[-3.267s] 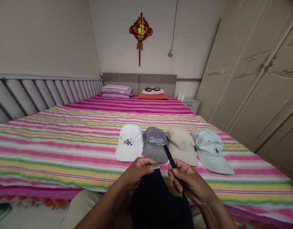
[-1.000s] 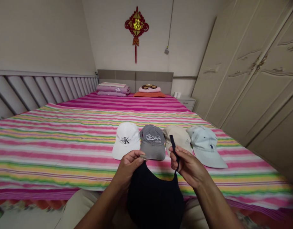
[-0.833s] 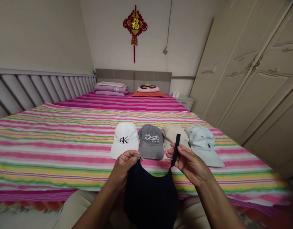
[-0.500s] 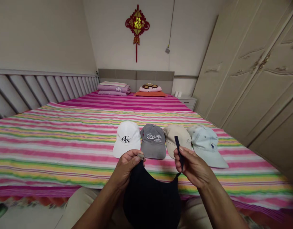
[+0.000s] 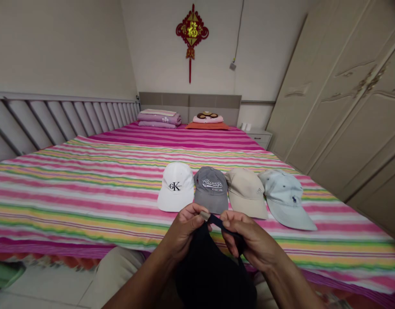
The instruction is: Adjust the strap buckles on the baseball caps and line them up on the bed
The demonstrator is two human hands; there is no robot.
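A dark cap (image 5: 213,274) hangs between my hands at the bottom centre, its back opening facing up. My left hand (image 5: 187,229) pinches the metal buckle (image 5: 204,215) at one side of that opening. My right hand (image 5: 249,238) grips the dark strap (image 5: 217,221), whose end meets the buckle; whether it passes through I cannot tell. Beyond my hands four caps lie side by side: a white cap (image 5: 176,189), a grey cap (image 5: 211,193), a beige cap (image 5: 247,195) and a light blue cap (image 5: 289,199).
The caps lie on a striped bedsheet (image 5: 88,184). Folded purple bedding (image 5: 159,119) and a pink and orange stack (image 5: 208,124) are by the headboard (image 5: 213,103). Bed rails (image 5: 88,116) stand left, a wardrobe (image 5: 329,98) right.
My right hand has moved left towards my left hand, bringing the strap's free end to the buckle. The view has shifted slightly.
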